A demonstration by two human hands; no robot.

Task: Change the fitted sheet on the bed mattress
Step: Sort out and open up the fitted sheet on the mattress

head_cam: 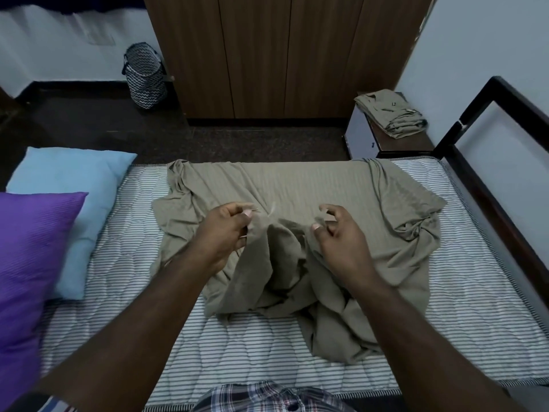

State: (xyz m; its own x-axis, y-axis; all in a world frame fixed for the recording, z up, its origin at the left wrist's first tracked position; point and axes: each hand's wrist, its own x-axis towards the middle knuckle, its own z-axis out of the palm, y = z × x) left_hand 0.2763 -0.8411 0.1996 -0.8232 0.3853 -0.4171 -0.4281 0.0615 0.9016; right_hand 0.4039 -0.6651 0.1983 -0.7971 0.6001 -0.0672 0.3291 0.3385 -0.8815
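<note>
Both hands pinching olive sheet point(297, 188), L hand point(221, 233), R hand point(341, 236), on mattress point(475, 307)

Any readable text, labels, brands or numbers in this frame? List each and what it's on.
None legible.
Folded olive cloth on the side table: small dark mark, maybe digits, too small to read.
Side table front: tiny blue mark, too small to read.
Olive sheet, mattress, zigzag basket: patterns only, no text.

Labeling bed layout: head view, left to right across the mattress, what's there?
purple pillow → light blue pillow → left hand → right hand, both pinching the olive sheet → dark bed frame rail.
</note>
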